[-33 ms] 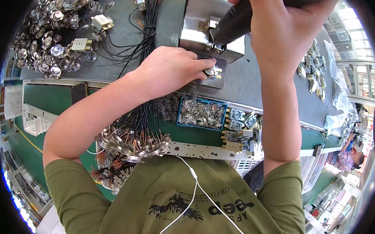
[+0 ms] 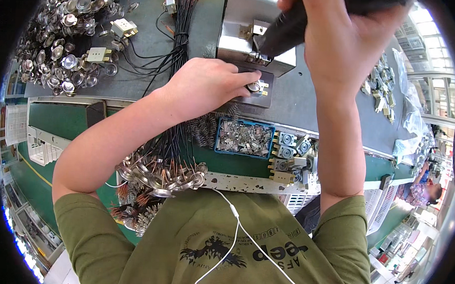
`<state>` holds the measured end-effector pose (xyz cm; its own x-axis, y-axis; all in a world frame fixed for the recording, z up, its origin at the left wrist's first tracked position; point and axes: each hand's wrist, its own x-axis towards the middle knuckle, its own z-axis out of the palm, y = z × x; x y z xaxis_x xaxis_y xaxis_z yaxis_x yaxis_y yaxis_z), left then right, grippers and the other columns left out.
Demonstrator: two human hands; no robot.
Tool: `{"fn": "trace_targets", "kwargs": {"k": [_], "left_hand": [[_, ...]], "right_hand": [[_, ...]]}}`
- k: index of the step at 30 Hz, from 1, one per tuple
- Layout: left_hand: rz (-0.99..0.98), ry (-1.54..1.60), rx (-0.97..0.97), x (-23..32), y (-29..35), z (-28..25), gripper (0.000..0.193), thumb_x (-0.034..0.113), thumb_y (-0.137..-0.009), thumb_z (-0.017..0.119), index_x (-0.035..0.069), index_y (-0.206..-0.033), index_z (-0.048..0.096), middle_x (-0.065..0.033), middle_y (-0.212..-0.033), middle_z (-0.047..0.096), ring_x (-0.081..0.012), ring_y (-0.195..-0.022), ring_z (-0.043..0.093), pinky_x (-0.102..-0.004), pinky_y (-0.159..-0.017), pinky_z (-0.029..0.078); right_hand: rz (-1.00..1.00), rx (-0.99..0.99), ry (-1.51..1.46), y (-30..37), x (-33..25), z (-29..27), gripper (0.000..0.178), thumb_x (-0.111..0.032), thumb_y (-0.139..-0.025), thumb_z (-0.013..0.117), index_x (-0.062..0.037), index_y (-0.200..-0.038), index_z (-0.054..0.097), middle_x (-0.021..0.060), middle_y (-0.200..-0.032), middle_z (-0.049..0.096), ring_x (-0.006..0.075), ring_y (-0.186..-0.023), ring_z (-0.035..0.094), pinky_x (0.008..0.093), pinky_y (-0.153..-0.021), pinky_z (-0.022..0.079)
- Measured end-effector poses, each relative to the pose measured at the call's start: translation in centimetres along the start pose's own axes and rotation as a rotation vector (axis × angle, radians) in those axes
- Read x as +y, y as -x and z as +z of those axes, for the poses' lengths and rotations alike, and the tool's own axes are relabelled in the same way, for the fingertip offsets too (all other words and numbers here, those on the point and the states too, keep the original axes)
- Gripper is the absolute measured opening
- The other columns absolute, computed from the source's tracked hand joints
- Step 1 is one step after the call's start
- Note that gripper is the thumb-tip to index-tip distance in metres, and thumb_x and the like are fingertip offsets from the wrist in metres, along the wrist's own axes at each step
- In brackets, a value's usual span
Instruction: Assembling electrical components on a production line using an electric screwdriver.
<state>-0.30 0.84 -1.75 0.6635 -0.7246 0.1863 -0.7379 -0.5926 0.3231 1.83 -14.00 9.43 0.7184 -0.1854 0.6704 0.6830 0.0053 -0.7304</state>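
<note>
My left hand [image 2: 204, 86] reaches to a metal block [image 2: 264, 100] on the bench. Its fingers are closed on a small component [image 2: 256, 86] with a round silver cap and brass terminals, holding it on the block. Part of that component is hidden under the fingertips. My right hand [image 2: 336, 43] is wrapped round a thick black power tool [image 2: 286, 29], raised and tilted. The tool's lower end is at a metal fixture [image 2: 241, 45] with brass-coloured clamps, just beyond the block. What the tip touches cannot be made out.
Silver round caps on wires [image 2: 65, 46] are heaped at the far left, beside a bundle of black wires [image 2: 181, 37]. Near the front edge sit a blue tray of small metal pieces [image 2: 244, 137] and several pale switch-like parts [image 2: 287, 154]. More parts [image 2: 382, 87] lie right.
The black tool and my right hand have shifted very slightly. My left hand stays on the component.
</note>
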Motion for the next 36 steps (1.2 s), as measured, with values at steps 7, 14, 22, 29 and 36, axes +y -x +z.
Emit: {"fn": "trace_targets", "kwargs": {"k": [7,14,22,29,36], "left_hand": [[-0.043,0.047,-0.036,0.2,-0.8,-0.4,0.036,0.036,-0.096,0.067,0.017,-0.126,0.068,-0.0077,-0.091,0.074,-0.0291,-0.089,0.073,-0.043,-0.075,0.058],[-0.084,0.015,-0.11,0.3,-1.0,-1.0,0.035,0.037,-0.097,0.065,0.017,-0.126,0.067,-0.0082,-0.091,0.074,-0.0294,-0.09,0.073,-0.0436,-0.076,0.058],[-0.079,-0.017,-0.099,0.4,-0.9,-0.6,0.033,0.036,-0.098,0.065,0.018,-0.125,0.067,-0.0094,-0.089,0.073,-0.0307,-0.087,0.073,-0.0453,-0.074,0.057],[-0.015,-0.021,-0.022,0.1,-0.7,0.1,0.031,0.035,-0.097,0.065,0.019,-0.124,0.067,-0.0105,-0.09,0.073,-0.0322,-0.088,0.073,-0.0459,-0.073,0.057],[-0.001,-0.038,-0.017,0.0,-0.7,0.4,0.031,0.033,-0.097,0.065,0.019,-0.125,0.067,-0.0105,-0.089,0.072,-0.031,-0.091,0.072,-0.0449,-0.074,0.057]], "right_hand": [[0.053,-0.054,0.036,1.9,-1.0,-5.5,0.015,-0.005,-0.096,0.068,0.0065,-0.105,0.065,0.0129,-0.084,0.07,0.0146,-0.054,0.062,0.0266,-0.05,0.05],[0.141,0.029,0.188,3.2,-0.6,-4.8,0.013,-0.005,-0.097,0.068,0.0072,-0.102,0.067,0.0115,-0.083,0.069,0.0133,-0.055,0.062,0.0264,-0.05,0.049],[0.161,0.013,0.193,3.1,-0.1,-4.5,0.013,-0.004,-0.097,0.07,0.0073,-0.102,0.067,0.0113,-0.084,0.07,0.0136,-0.056,0.063,0.0258,-0.051,0.049],[-0.129,-0.166,0.512,3.7,0.4,-4.5,0.016,-0.005,-0.096,0.071,0.0072,-0.106,0.067,0.0121,-0.086,0.071,0.0141,-0.058,0.064,0.0264,-0.052,0.049],[0.044,-0.111,0.195,4.6,-0.2,-4.1,0.021,-0.004,-0.096,0.071,0.0073,-0.112,0.063,0.0121,-0.091,0.071,0.0146,-0.059,0.064,0.027,-0.053,0.05]]}}
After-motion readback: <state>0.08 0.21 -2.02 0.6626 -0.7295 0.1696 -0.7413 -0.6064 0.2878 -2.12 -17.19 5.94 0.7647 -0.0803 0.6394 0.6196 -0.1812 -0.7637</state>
